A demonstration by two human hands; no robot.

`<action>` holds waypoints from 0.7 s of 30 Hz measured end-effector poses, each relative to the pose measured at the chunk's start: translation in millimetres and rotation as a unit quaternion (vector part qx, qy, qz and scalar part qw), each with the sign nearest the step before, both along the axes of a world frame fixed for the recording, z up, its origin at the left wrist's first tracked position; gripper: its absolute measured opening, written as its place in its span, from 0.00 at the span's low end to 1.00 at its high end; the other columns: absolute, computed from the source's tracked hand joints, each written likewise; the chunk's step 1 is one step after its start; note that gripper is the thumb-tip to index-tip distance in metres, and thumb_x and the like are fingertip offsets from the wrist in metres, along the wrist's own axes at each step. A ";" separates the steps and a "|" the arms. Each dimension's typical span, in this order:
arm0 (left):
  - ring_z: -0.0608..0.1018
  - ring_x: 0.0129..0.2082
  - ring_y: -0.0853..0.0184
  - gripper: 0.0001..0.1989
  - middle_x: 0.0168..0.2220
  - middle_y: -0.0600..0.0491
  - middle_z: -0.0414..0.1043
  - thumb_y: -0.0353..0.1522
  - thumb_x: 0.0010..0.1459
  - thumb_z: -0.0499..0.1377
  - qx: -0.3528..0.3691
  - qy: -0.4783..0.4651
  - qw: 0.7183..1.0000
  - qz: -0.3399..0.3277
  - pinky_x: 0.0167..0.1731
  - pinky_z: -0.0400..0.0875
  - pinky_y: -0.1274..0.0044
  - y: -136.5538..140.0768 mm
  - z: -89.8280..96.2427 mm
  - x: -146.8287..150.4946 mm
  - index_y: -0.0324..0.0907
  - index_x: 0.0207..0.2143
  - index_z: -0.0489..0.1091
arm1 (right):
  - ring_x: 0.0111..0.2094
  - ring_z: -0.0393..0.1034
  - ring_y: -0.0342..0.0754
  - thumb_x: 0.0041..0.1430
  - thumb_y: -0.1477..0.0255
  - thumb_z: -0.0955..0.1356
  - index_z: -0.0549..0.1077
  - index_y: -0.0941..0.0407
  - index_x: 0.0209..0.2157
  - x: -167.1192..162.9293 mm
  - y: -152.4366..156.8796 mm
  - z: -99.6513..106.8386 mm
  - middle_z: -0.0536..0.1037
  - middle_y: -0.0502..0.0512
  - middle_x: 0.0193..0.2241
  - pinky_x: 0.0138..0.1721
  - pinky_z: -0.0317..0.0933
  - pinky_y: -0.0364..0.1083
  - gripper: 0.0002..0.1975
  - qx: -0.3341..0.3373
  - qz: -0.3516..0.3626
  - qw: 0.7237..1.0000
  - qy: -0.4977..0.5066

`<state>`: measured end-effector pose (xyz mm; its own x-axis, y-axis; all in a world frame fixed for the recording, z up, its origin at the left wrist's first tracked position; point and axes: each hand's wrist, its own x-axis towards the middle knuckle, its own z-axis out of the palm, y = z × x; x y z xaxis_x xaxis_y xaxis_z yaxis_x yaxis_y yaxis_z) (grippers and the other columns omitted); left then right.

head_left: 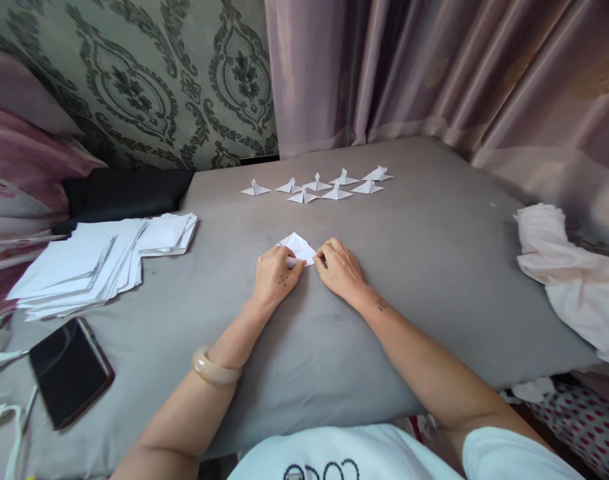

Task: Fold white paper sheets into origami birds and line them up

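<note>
The sheet of white paper (300,245) lies between my two hands, near the middle of the table (434,220), well in from both its near and far edges. Its peaked far part shows; the rest is under my fingers. My left hand (280,275) has it in a narrow grip, the thumb laid along the near side, where a rolled or folded edge shows. My right hand (339,268) is curled at the right-hand corner, fingertips at the paper; I cannot tell whether they pinch it or only touch it.

I judge it feather-light, stiff enough to keep a crease but easily bent, and apt to slide or tear if pulled hard. It is best taken by its edges and corners, thumb against forefinger, with flat, gentle pressure along the fold rather than a squeeze in the middle.

Toward the table's far edge stand eight small folded paper shapes (303,197), in two loose rows. By the left edge lies a spread stack of white paper (129,257), with a phone (70,373) nearer the front left corner. A pale cloth (559,267) is bunched at the right edge.
</note>
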<state>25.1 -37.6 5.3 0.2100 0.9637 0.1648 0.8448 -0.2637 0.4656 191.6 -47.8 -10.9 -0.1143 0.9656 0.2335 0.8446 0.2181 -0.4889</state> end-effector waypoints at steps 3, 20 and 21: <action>0.75 0.38 0.59 0.08 0.34 0.48 0.74 0.37 0.55 0.61 -0.006 0.003 1.000 -0.002 0.36 0.63 0.72 0.2 0.9 -0.2 0.41 0.32 0.69 | 0.39 0.68 0.50 0.60 0.72 0.64 0.70 0.55 0.32 4.9 1.5 -0.2 0.71 0.59 0.38 0.43 0.61 0.49 0.04 -0.013 0.003 0.999 0.032; 0.73 0.43 0.60 0.10 0.39 0.50 0.72 0.33 0.52 0.58 -0.021 -0.032 0.998 -0.054 0.44 0.61 0.66 -4.1 -1.9 -14.6 0.41 0.38 0.68 | 0.45 0.67 0.50 0.59 0.83 0.59 0.75 0.56 0.39 -0.3 -12.3 -2.1 0.75 0.58 0.40 0.47 0.61 0.48 0.16 0.024 0.128 0.990 0.062; 0.72 0.43 0.60 0.10 0.39 0.50 0.72 0.30 0.51 0.57 -0.025 -0.036 0.997 -0.064 0.45 0.60 0.66 -4.5 -1.2 -17.6 0.41 0.39 0.68 | 0.45 0.67 0.50 0.58 0.83 0.59 0.75 0.56 0.40 0.1 -12.7 -1.5 0.75 0.58 0.40 0.47 0.62 0.48 0.16 0.025 0.131 0.989 0.059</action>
<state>7.5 -42.1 4.1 0.3209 0.9372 0.1365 0.7697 -0.3421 0.5390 191.7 -60.4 -12.4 -0.3281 0.8932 0.3074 0.6937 0.4487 -0.5634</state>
